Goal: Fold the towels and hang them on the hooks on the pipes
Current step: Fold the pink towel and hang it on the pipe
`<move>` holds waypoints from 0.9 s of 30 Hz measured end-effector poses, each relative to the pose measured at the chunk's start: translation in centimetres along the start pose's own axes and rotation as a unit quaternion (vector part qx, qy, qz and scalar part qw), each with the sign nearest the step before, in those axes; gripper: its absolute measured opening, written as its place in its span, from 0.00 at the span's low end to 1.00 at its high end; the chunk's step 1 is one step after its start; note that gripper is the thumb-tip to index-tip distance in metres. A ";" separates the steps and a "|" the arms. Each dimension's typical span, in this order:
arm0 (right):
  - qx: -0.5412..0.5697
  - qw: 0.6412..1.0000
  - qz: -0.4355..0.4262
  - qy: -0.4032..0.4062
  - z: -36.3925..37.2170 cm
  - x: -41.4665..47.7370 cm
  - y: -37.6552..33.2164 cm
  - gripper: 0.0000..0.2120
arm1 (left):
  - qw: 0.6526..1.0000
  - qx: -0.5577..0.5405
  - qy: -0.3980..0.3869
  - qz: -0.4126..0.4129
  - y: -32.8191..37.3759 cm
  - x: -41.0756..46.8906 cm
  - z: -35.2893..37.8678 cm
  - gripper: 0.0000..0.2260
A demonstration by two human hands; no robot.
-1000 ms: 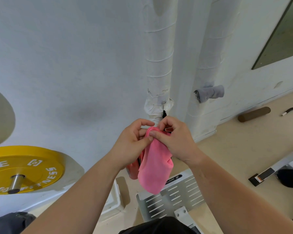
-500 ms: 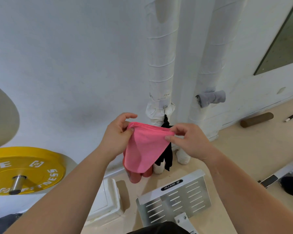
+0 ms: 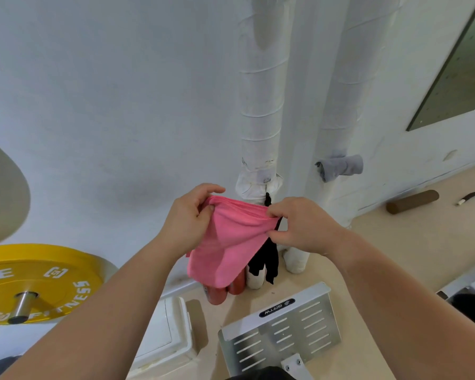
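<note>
Two bare hands hold a pink towel (image 3: 228, 248) up at chest height in front of a white wall. The left hand (image 3: 188, 218) has its grip clamped on the towel's upper left corner, thumb in front and fingers curled over the top edge. The right hand (image 3: 299, 226) has its grip clamped on the upper right corner, with the cloth bunched between thumb and fingers. The top edge stretches between the two hands, and the rest of the towel hangs down in a loose rounded flap.

Directly behind the towel stands the left pipe (image 3: 261, 91), wrapped in white. A black cloth (image 3: 266, 259) hangs from it, and the pink towel and the right hand partly cover that cloth. What the black cloth hangs on is too small to make out. To the right stands a second wrapped pipe (image 3: 340, 91) with a grey towel (image 3: 340, 166) hanging on it, well apart from the hands.

On the floor below the towel are two red cylinders (image 3: 222, 293), a slotted metal plate (image 3: 283, 327) and a white box (image 3: 165, 333). A yellow weight plate (image 3: 39, 281) sits at far left, and a brown roller (image 3: 412, 201) lies by the wall at right.

A second ago the hands met at one point and the towel hung as a narrow strip, hiding the black cloth. Now the hands are apart, the top edge is spread wide, and the black cloth shows.
</note>
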State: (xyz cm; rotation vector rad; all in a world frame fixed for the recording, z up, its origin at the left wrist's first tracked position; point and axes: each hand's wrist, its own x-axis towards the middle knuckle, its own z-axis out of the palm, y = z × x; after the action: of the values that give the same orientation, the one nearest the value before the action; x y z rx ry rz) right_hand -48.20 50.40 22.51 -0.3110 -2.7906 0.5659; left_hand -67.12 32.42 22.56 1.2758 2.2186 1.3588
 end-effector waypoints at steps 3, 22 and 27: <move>0.088 0.995 0.022 0.049 -0.4 0.3 -0.5 0.17 | 0.999 0.002 -0.032 -0.029 -1.2 -0.5 0.4 0.14; 0.409 0.857 0.183 0.253 -0.9 1.6 -1.3 0.21 | 0.976 -0.205 0.033 -0.059 3.4 2.5 1.5 0.15; 0.391 0.880 0.173 0.206 -0.5 1.2 -1.0 0.22 | 0.970 -0.228 0.070 -0.053 3.3 2.4 2.0 0.23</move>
State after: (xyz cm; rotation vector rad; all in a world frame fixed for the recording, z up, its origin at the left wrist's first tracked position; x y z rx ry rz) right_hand -49.35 49.99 23.63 -0.6476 -1.8987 1.4434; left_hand -65.54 36.15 24.71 0.9099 1.8631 1.8233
